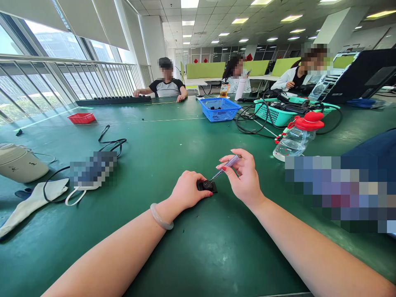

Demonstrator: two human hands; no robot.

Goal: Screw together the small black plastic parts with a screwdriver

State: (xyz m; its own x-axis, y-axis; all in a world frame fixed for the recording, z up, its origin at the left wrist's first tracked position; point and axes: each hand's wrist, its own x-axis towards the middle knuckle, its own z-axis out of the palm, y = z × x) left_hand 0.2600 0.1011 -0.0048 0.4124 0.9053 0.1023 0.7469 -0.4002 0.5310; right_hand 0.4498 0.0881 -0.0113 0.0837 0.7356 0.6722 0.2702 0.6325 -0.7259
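My left hand [189, 189], with a pale bangle [161, 218] on its wrist, grips a small black part [208, 185] with a round raised middle, holding it down on the green table [216, 251]. Between the fingertips of my right hand [244, 177] is a slim screwdriver [229, 163] with a purplish, shiny handle. Its thin shaft slants down to the left, and the tip meets the top of the black part or hovers just at it; I cannot tell which. Finer details of the part are too small to make out.
Ahead stand a blue basket [220, 110] of small dark pieces, a teal basket [270, 113] heaped with black cables, and a red-lidded bottle [293, 142]. A red tray [81, 118], a white glove [37, 202] and a beige container [20, 163] lie left. Several people sit beyond.
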